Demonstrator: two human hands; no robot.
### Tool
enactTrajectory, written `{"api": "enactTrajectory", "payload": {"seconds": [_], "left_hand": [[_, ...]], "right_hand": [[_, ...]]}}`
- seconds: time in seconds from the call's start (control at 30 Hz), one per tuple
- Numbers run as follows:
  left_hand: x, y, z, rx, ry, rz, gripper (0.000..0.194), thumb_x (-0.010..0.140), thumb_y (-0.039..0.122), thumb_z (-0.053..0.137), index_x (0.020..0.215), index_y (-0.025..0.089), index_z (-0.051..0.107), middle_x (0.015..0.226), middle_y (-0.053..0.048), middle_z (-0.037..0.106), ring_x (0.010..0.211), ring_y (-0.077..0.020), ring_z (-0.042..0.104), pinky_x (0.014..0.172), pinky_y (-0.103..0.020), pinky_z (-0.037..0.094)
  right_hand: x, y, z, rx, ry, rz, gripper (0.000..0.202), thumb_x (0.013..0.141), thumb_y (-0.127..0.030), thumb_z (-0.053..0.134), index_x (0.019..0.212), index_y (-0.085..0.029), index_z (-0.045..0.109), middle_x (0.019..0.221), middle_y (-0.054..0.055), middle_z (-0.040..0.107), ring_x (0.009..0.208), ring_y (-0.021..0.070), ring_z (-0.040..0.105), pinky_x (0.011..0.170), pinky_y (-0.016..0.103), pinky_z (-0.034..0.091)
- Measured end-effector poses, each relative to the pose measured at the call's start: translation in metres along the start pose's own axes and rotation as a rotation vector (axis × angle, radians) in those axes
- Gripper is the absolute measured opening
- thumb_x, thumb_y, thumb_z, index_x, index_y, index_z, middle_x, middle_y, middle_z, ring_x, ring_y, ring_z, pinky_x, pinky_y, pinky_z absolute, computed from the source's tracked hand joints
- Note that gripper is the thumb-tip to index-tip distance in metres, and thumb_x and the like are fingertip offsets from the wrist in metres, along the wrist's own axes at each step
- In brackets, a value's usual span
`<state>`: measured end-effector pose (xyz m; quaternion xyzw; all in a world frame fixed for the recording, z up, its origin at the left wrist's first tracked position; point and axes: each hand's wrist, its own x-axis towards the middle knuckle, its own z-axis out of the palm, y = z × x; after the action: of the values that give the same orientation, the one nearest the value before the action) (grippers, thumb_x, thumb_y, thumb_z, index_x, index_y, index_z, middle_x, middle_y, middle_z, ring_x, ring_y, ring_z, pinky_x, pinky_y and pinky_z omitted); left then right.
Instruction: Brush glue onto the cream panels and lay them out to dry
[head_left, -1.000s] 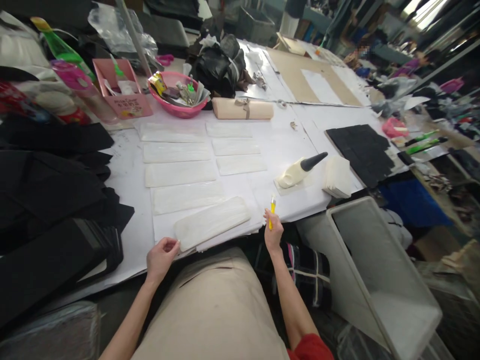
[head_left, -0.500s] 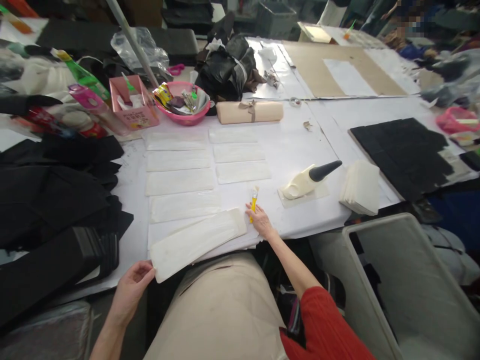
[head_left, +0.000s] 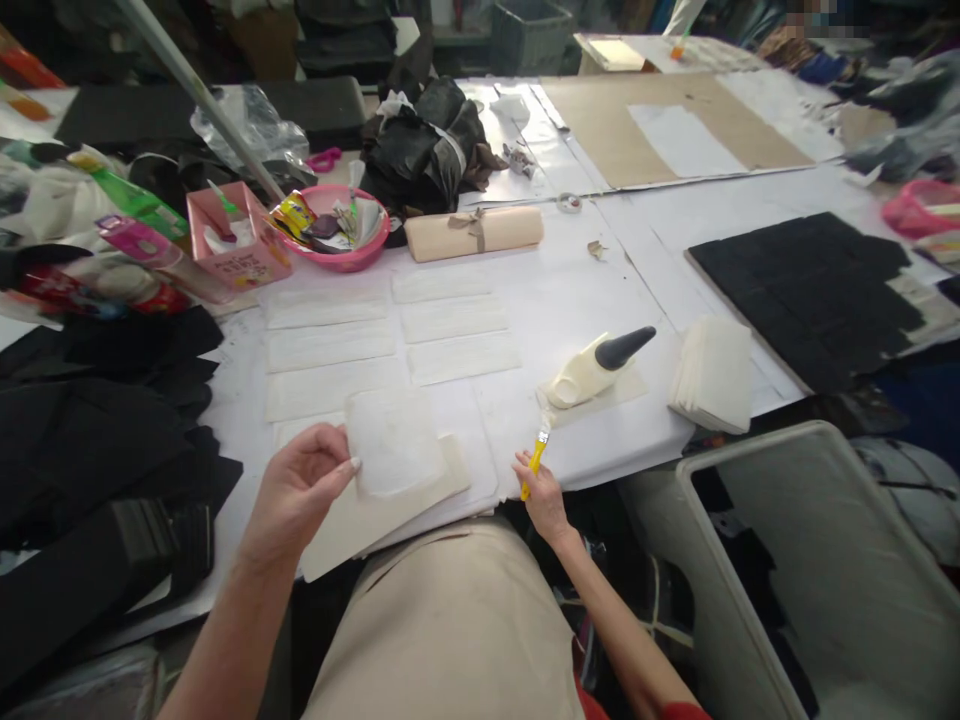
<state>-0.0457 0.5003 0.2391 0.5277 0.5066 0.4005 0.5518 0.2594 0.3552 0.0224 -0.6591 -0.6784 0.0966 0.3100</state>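
My left hand (head_left: 307,490) pinches the left edge of a thin whitish sheet (head_left: 394,440), raised over a longer cream strip (head_left: 382,525) at the table's front edge. My right hand (head_left: 541,492) is closed on the yellow handle of a small brush (head_left: 535,466). The brush's bristles meet the mouth of a cream plastic bottle (head_left: 581,375) with a black end, which lies on its side on a pale sheet. Beyond my left hand, several pale strips (head_left: 330,348) lie flat in two columns on the white table.
A stack of cream pieces (head_left: 712,375) stands right of the bottle, with black sheets (head_left: 802,295) behind it. Black fabric (head_left: 90,420) covers the left side. A pink basin (head_left: 337,255) and a peach roll (head_left: 476,232) sit at the back. A grey bin (head_left: 832,570) stands at the lower right.
My left hand has moved up and right, lifting the thin sheet off the cream strip. My right hand has carried the brush to the bottle's mouth. The view has shifted slightly.
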Motion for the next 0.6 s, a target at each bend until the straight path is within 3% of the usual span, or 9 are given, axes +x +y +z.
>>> {"api": "enactTrajectory", "payload": {"seconds": [0.13,0.27,0.4,0.6], "left_hand": [[0.034,0.006,0.043,-0.032,-0.089,0.075,0.023,0.069,0.028,0.074,0.068,0.02,0.053,0.064,0.002,0.05,0.061,-0.0121,0.049,0.057,-0.024,0.04],[0.057,-0.019,0.068,-0.101,-0.118,0.06,0.022,0.071,0.026,0.072,0.068,0.019,0.051,0.067,0.003,0.051,0.063,-0.0111,0.048,0.06,-0.023,0.039],[0.07,-0.062,0.075,-0.101,-0.098,-0.021,0.021,0.069,0.025,0.071,0.067,0.019,0.051,0.071,0.003,0.053,0.064,-0.0097,0.047,0.06,-0.022,0.039],[0.082,-0.129,0.068,-0.008,-0.033,-0.165,0.023,0.063,0.029,0.071,0.066,0.018,0.051,0.068,0.004,0.054,0.06,-0.0079,0.047,0.057,-0.021,0.04]], "right_hand": [[-0.011,0.004,-0.012,0.041,0.042,0.033,0.031,0.094,-0.009,0.044,0.113,-0.022,0.065,0.122,0.011,0.068,0.119,0.0239,0.061,0.097,0.044,0.055],[-0.026,0.007,-0.02,0.063,0.061,0.086,0.034,0.093,-0.008,0.042,0.115,-0.023,0.063,0.116,0.011,0.069,0.11,0.0232,0.065,0.093,0.043,0.056],[-0.033,0.01,-0.024,0.061,0.07,0.105,0.034,0.093,-0.008,0.041,0.116,-0.022,0.062,0.115,0.011,0.069,0.108,0.0237,0.066,0.091,0.042,0.057],[-0.034,0.015,-0.026,0.075,0.105,0.119,0.033,0.093,-0.01,0.042,0.115,-0.022,0.063,0.116,0.012,0.069,0.109,0.024,0.066,0.093,0.043,0.057]]}}
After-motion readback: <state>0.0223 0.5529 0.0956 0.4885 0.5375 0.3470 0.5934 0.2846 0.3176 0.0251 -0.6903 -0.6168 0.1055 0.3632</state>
